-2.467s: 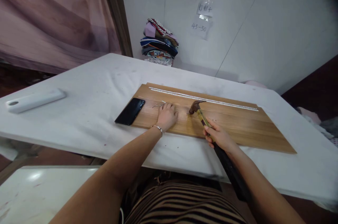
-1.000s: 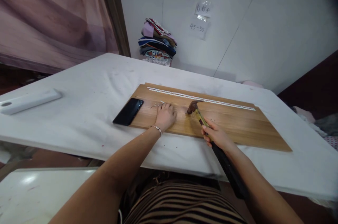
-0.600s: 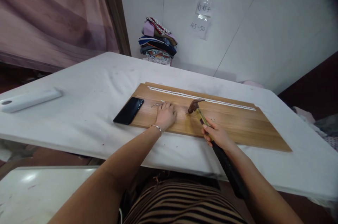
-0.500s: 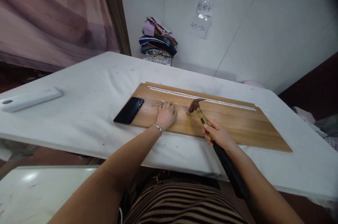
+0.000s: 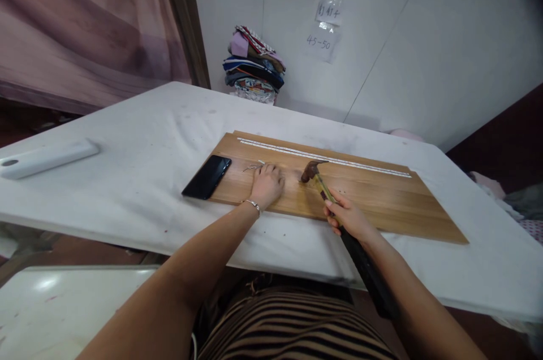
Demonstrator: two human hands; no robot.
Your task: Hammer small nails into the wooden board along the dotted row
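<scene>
A long wooden board (image 5: pixel 382 202) lies on the white table (image 5: pixel 139 179). My right hand (image 5: pixel 348 218) is wrapped around the handle of a hammer (image 5: pixel 322 187), whose rusty head (image 5: pixel 311 170) sits down on the board. My left hand (image 5: pixel 265 185) rests on the board to the left of the hammer head, fingers curled with knuckles up; whether it holds anything is hidden. Several loose nails (image 5: pixel 253 167) lie just beyond that hand.
A black phone (image 5: pixel 207 177) lies partly on the board's left end. A pale strip (image 5: pixel 324 157) runs along the board's far edge. A white bar (image 5: pixel 46 158) lies at the table's left. Folded clothes (image 5: pixel 254 66) are stacked by the wall.
The hammer head has bobbed slightly up and back down onto the board at the same spot. My left hand has stayed where it was.
</scene>
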